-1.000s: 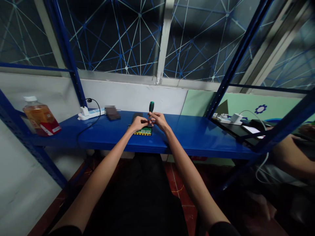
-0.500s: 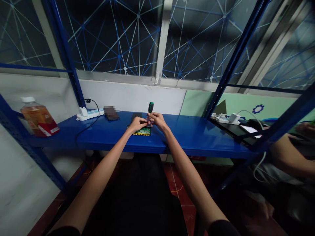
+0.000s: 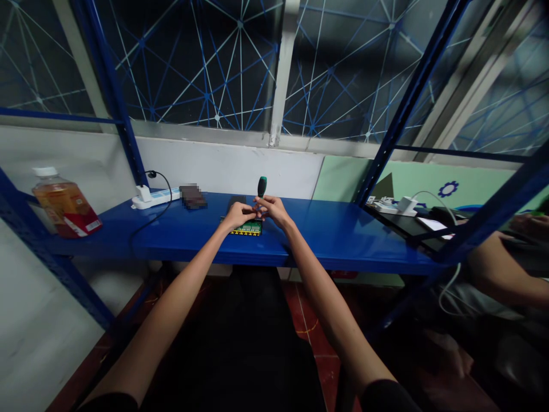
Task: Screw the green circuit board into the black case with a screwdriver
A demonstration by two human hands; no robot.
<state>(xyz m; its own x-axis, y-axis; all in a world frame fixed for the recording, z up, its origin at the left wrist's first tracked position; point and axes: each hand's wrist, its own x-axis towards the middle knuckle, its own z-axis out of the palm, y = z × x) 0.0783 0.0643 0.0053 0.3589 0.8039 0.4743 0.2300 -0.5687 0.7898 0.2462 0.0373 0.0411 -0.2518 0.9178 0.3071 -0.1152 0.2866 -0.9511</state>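
Note:
A green circuit board [image 3: 251,229] with a yellow-and-black front edge lies on the blue table under my hands. My right hand [image 3: 273,209] is closed around the lower part of a screwdriver [image 3: 262,185], whose dark green handle stands upright above the fingers. The screwdriver's tip is hidden. At the board's left side, my left hand [image 3: 239,216] has its thumb and fingers pinched together close to the screwdriver; what they hold, if anything, cannot be made out. Behind the left hand lies a dark flat object [image 3: 237,199], partly covered.
On the blue table [image 3: 326,234], a white power strip [image 3: 158,198] with a black cable and a blurred brown item [image 3: 193,196] lie to the left. A bottle [image 3: 64,203] stands far left. Rightward are another power strip [image 3: 392,208] and another person's arm [image 3: 506,269].
Both hands keep almost the same pose at the board, and the screwdriver stays upright. The whole view has shifted very slightly.

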